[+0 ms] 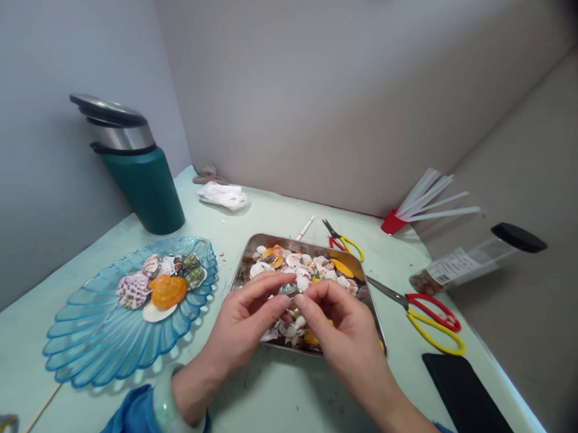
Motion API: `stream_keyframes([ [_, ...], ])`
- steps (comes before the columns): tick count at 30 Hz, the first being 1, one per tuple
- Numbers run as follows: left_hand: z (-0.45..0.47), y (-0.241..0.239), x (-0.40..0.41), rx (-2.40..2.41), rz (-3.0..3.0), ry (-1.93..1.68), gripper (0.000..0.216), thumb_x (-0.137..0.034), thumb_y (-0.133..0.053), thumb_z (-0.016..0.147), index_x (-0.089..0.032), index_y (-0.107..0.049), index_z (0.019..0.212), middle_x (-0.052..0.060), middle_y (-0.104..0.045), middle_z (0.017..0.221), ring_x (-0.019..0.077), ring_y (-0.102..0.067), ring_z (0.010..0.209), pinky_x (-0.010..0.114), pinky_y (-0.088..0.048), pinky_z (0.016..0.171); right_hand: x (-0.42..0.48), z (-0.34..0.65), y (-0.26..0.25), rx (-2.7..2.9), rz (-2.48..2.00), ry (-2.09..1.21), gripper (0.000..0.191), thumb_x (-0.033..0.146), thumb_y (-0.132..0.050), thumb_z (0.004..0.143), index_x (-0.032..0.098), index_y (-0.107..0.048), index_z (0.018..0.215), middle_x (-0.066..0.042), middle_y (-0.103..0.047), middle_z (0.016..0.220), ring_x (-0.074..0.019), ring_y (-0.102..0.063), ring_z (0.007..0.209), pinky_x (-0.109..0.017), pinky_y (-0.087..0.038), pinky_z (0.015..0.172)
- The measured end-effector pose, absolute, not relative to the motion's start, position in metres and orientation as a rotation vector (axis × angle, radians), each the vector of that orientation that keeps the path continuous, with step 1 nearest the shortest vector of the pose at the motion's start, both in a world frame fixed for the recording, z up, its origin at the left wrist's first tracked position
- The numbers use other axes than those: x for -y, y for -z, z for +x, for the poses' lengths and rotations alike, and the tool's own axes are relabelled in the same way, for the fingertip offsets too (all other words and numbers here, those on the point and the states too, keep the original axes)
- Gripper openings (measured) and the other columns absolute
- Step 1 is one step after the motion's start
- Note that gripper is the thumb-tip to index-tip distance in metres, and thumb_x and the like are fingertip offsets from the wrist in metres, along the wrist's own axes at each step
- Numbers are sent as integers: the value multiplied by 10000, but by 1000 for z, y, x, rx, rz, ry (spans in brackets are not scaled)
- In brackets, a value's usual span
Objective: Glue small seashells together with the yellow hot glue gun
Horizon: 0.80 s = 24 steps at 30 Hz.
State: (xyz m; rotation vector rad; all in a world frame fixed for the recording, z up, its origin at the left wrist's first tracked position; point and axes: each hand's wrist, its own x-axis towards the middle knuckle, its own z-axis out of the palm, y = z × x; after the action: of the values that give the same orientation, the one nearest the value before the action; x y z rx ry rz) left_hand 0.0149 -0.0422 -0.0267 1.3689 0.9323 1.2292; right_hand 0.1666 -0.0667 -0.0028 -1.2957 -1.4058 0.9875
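Over a metal tray [375, 311] heaped with seashells [304, 279], my left hand [248, 311] and my right hand [344, 319] meet at the fingertips. Both are closed in a pinch, thumb against fingers. A tiny greyish piece [293, 295] shows between them, too small and too covered to name. White, orange and striped shells lie around and below the fingers. Left of the tray is a blue shell-shaped glass dish [98, 343]. It bears an orange scallop shell [168, 291], a purple-speckled scallop shell [132, 291] and several smaller shells.
A teal bottle [144, 184] stands behind the dish, near a white plastic packet [223, 196]. Small scissors [340, 240] and large scissors [417, 306] lie beyond and right of the tray. Farther right are a red cup [393, 222] with white sticks, a clear jar [458, 268] and a black phone [464, 394].
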Motion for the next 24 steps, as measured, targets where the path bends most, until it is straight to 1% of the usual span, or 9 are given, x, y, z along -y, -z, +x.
stream_keyframes([
  [3, 16, 25, 43, -952, 1285, -1201, 221, -252, -645, 821, -241, -749, 1016, 41, -704, 1098, 189, -660, 946, 224, -562, 705, 68, 168, 6, 1635, -1208, -423, 52, 156, -612, 851, 181, -579, 820, 1, -583, 742, -122, -534, 657, -245, -424, 597],
  [4, 16, 24, 43, -951, 1269, -1190, 223, -255, -646, 818, -231, -749, 1014, 47, -703, 1096, 192, -663, 930, 222, -564, 678, 68, 169, 7, 1701, -1161, -283, 63, 118, -608, 850, 177, -587, 853, -14, -593, 777, -131, -548, 698, -256, -439, 634],
  [6, 17, 24, 43, -938, 1254, -1167, 233, -259, -653, 810, -219, -746, 1020, 56, -697, 1096, 194, -663, 908, 223, -564, 650, 67, 170, 9, 1801, -1092, -133, 111, 68, -587, 855, 170, -604, 896, -42, -606, 831, -148, -565, 764, -279, -458, 688],
  [11, 16, 24, 43, -874, 1239, -1108, 325, -265, -714, 757, -228, -724, 1080, 65, -659, 1161, 213, -641, 960, 239, -571, 679, 66, 171, 10, 1853, -1084, -58, 127, 49, -581, 858, 164, -618, 896, -58, -611, 837, -163, -582, 775, -298, -478, 693],
  [16, 14, 23, 44, -841, 1287, -1099, 318, -260, -682, 799, -262, -710, 1116, 50, -656, 1182, 222, -603, 1084, 248, -551, 798, 65, 174, 8, 1894, -1088, 85, 124, 64, -598, 852, 164, -637, 912, -71, -633, 858, -175, -595, 765, -321, -483, 692],
  [20, 12, 26, 45, -839, 1264, -1077, 290, -292, -636, 841, -291, -707, 1122, 37, -644, 1225, 228, -624, 1070, 268, -550, 801, 63, 175, 8, 1949, -1064, 214, 103, 68, -583, 856, 155, -632, 877, -80, -652, 829, -192, -602, 760, -338, -475, 687],
  [24, 11, 29, 45, -828, 1250, -1083, 284, -306, -610, 859, -282, -710, 1123, 46, -626, 1266, 240, -630, 1065, 304, -551, 824, 62, 175, 8, 1991, -1077, 207, 115, 63, -535, 875, 163, -591, 860, -78, -653, 807, -198, -589, 766, -348, -468, 705],
])
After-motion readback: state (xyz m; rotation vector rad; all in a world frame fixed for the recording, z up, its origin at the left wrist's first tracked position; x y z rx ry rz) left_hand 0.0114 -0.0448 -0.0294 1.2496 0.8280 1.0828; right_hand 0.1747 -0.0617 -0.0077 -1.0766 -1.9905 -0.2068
